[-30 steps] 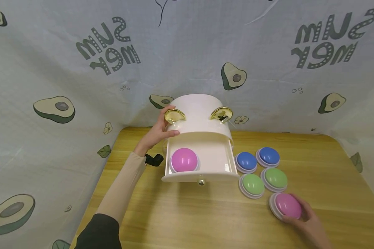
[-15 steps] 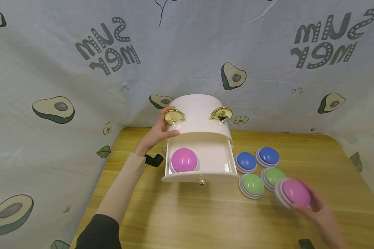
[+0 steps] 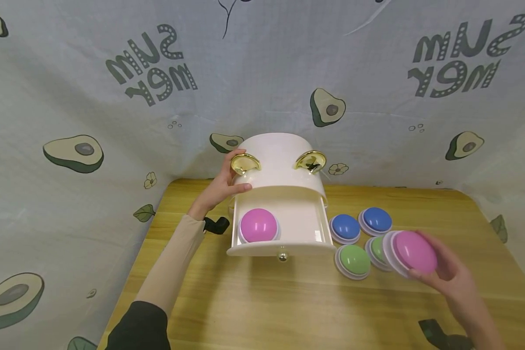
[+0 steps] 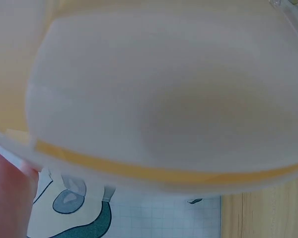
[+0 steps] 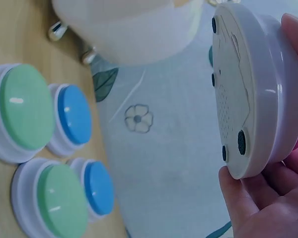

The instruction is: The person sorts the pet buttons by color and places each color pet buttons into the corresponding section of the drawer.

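My right hand grips a round push button with a pink dome and white base, raised over the table and tilted. Its underside, with dark round feet, shows in the right wrist view. My left hand holds the left side of a white box with gold ear-shaped trims, thumb on its front. The box's drawer is pulled out, and another pink button sits in its left part. In the left wrist view, the box's pale wall fills most of the picture.
Right of the drawer stand two blue buttons at the back and two green buttons before them; the held button partly covers one green. A gold knob sticks out from the drawer front. A printed cloth hangs behind the table.
My right hand has lifted the pink button off the table and carried it up and slightly rightward, turning it on edge. My left hand and the drawer have stayed where they were.
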Available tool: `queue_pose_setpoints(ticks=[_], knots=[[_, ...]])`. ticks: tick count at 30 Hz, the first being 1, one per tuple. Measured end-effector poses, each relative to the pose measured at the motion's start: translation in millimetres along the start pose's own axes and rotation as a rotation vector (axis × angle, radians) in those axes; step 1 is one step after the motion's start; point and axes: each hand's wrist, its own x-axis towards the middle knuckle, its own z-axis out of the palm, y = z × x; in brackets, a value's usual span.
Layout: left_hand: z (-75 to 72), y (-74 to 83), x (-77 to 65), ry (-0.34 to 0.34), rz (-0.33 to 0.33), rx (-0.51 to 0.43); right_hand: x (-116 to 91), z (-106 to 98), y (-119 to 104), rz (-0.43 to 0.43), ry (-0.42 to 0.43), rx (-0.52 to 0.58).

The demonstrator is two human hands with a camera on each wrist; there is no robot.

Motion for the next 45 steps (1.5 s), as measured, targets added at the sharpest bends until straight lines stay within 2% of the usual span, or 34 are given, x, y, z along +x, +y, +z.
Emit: queue_pose_setpoints(ticks=[3, 6, 12, 19, 26, 32, 38, 45], knots=[[0.2, 0.2, 0.2, 0.002, -0.009, -0.007, 4.9, 3.4, -8.2, -0.002, -0.007, -0.062], [0.5, 0.4, 0.2, 0.0, -0.01, -0.015, 9.7, 7.4, -15.0, -0.01, -0.012, -0.065], [0.4, 0.6, -0.3, -0.002, -0.005, -0.015, 19.2, 17.2, -25.8, -0.043, -0.04, 0.019], [-0.8, -1.5, -0.1, -0.001, 0.007, -0.003, 31.5, 30.0, -37.8, -0.042, -0.067, -0.108], [-0.8, -1.7, -0.6, 0.002, -0.002, -0.005, 44.5, 42.8, -48.2, -0.104, -0.1, -0.046], [0.2, -0.5, -0.5, 0.007, -0.008, -0.017, 51.0, 52.8, -57.5, -0.123, -0.118, -0.086], [0.3, -2.0, -0.4, 0.007, 0.017, -0.062, 56.2, 60.9, -63.1, -0.15, -0.145, -0.048], [0.0, -4.0, -0.5, 0.01, 0.01, -0.061, 61.6, 70.3, -67.9, -0.161, -0.152, -0.042]])
